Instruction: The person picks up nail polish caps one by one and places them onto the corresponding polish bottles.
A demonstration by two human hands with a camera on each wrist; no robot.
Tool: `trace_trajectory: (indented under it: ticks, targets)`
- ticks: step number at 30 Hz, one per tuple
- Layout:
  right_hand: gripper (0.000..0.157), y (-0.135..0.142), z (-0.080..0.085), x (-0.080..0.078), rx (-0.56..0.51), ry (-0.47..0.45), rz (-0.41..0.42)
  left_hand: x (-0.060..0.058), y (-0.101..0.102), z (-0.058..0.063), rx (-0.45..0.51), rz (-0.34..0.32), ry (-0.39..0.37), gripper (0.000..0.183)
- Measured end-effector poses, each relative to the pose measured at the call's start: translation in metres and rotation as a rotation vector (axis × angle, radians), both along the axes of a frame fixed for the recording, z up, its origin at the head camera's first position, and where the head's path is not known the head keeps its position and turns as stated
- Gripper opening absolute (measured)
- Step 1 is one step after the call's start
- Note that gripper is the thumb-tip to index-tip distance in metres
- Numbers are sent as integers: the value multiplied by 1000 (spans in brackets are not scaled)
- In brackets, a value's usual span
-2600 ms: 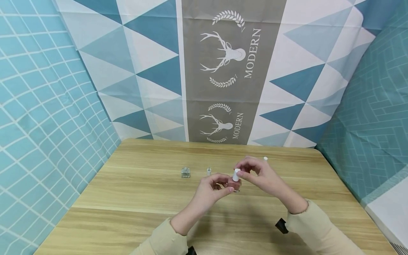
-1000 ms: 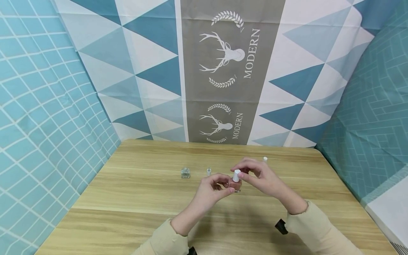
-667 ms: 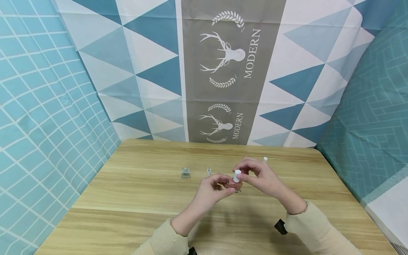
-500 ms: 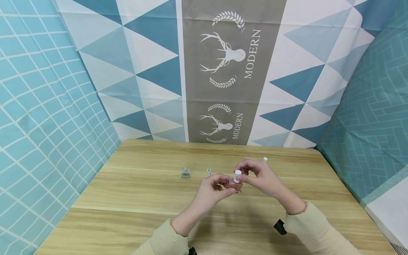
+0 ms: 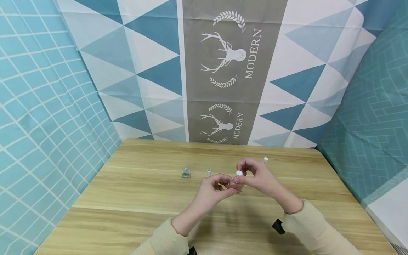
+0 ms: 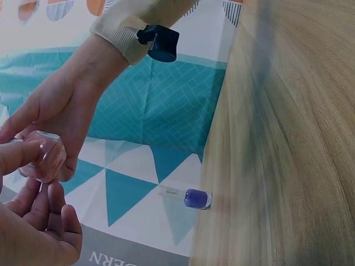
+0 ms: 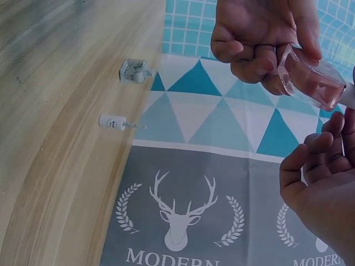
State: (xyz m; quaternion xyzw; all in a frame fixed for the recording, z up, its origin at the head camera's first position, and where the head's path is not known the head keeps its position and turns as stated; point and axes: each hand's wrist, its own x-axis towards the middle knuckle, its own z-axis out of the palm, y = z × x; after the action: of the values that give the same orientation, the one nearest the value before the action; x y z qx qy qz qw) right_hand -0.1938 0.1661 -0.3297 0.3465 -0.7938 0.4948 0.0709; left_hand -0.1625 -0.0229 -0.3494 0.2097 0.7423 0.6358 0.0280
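My left hand (image 5: 210,191) grips a small glass nail polish bottle (image 7: 313,83) with pink polish, lifted above the table. The thumb and fingers of my right hand (image 5: 259,177) pinch the bottle's white cap (image 5: 239,173), which sits at its neck. Whether the cap is screwed tight I cannot tell. Left of the hands, a white cap with its brush pointing up (image 7: 112,122) stands on the table. Farther left is an uncapped clear glass bottle (image 5: 186,173). Beyond my right hand stands a purple nail polish bottle (image 6: 198,199) with a white cap; my hand mostly hides it in the head view.
The wooden table (image 5: 134,198) ends at a patterned cloth backdrop (image 5: 220,81). Blue cloth hangs on the left and teal cloth (image 5: 366,124) on the right. A black camera mount (image 5: 278,226) sits at the right cuff.
The white cap and pink bottle have shifted slightly to the right. My right fingers have changed their hold around the cap, and the right wrist has turned a little. The left hand stays nearly still.
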Motion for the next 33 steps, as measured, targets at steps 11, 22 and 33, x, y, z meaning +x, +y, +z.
trace_trajectory:
  ticks: [11, 22, 33]
  targets:
    - [23, -4, 13, 11, 49, -9, 13, 0, 0, 1, 4, -1, -11, 21]
    - [31, 9, -4, -1, 61, 58, 111, 0, -3, -1, -3, -10, -5, 22]
    - [24, 1, 14, 12, 49, 101, 95, 0, -1, -1, 1, 8, -1, 22]
